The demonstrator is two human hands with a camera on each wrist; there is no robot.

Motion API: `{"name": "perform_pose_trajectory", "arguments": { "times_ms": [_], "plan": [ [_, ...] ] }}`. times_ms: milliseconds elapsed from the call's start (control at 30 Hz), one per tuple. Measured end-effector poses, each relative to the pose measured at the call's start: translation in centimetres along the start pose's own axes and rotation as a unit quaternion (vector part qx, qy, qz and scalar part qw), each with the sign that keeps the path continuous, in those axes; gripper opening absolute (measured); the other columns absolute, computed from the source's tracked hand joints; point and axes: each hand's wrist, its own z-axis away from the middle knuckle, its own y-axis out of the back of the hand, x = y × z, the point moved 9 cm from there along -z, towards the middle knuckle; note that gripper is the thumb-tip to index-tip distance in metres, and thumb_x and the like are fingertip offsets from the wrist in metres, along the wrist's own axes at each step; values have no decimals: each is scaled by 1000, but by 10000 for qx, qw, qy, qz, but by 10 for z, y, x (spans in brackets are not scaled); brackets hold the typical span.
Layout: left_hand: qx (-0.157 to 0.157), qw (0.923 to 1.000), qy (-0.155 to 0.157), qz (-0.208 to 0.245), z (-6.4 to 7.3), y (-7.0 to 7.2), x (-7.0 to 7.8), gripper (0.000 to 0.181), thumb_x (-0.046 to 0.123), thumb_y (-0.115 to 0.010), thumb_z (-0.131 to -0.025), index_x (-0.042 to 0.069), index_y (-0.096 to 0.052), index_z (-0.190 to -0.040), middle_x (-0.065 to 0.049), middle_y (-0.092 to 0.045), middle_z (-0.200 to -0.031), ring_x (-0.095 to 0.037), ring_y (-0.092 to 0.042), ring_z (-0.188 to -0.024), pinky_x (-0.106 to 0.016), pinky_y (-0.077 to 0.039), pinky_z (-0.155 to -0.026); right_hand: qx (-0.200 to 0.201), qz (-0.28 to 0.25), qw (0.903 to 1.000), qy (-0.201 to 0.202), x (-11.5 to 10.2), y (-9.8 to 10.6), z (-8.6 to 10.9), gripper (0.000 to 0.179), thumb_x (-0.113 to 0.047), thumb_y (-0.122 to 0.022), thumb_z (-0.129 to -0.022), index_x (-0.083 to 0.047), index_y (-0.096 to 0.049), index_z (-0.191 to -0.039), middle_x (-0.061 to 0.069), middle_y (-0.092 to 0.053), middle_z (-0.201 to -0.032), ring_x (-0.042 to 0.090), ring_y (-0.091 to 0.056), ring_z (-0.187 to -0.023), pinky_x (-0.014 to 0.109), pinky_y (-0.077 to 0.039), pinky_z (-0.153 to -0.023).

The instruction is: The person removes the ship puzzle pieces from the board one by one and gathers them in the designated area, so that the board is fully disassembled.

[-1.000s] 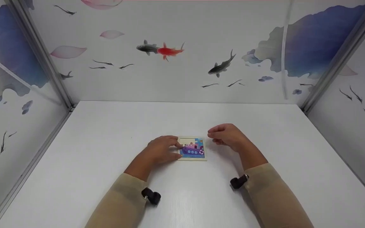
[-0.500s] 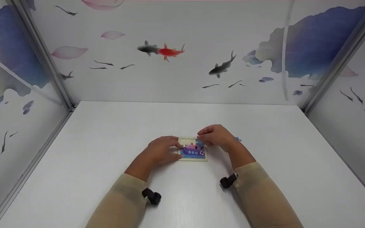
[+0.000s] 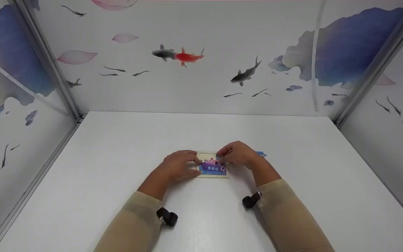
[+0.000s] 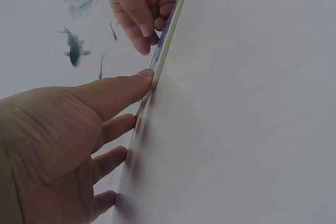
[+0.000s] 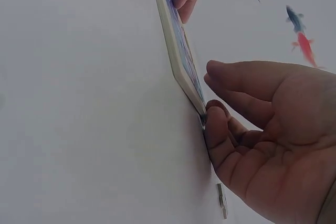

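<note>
Puzzle board (image 3: 207,156) is what both sets of fingers meet on the white table (image 3: 208,131), and we place everything else by it. At its left rim we see the left hand (image 3: 180,163), thumb and index finger set wide apart, both tips touching the edge. Only the left wrist view shows us that hand's remaining fingers clearly, spread past the board with their tips down on the table. Over the board's far right corner, the right hand (image 3: 239,154) has its thumb and index finger bent, a narrow gap between them; whether they hold a piece we cannot tell. Its other fingers, plain to us only in the right wrist view, curl against that corner. The picture itself we can read only from the head: a purple and pink boat (image 3: 208,168), upright for the person, its long axis running left to right as the board's appears to. Pale bare ground shows in the board's far left part. Right of the board, past the right hand, lies a blue thing (image 3: 261,153), too small to make out. Nearer the person than the board, we find a beige sleeve (image 3: 128,224) on each arm; well beyond the board stands a white wall (image 3: 201,92) painted with fish.
</note>
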Motion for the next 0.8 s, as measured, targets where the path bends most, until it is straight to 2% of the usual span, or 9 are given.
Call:
{"name": "perform_pose_trajectory", "arguments": {
  "times_ms": [300, 600, 800],
  "plan": [
    [-4, 10000, 45, 34, 0, 0, -1, 42, 46, -74, -99, 34, -72, -139, 5, -48, -169, -28, -34, -164, -61, -23, -134, -105, 429, 9990, 122, -3, -3, 3, 21, -22, -79, -98, -27, -81, -118, 2, -73, -125, 25, -64, -117, 47, -55, -110],
    [20, 9998, 88, 175, 2, 0, -1, 40, 44, -75, -98, 35, -73, -137, 7, -49, -168, -29, -34, -163, -62, -24, -133, -156, 507, 9980, 333, -4, -5, 3, 21, -21, -80, -96, -25, -81, -117, 2, -72, -122, 25, -64, -117, 49, -55, -111],
    [23, 9998, 84, 170, 2, 0, -1, 41, 45, -76, -98, 35, -73, -137, 7, -48, -168, -29, -34, -163, -62, -24, -134, -225, 621, 9972, 338, -5, -6, 2, 23, -21, -79, -97, -27, -80, -119, 1, -72, -123, 25, -65, -117, 50, -55, -111]
  ]
}}
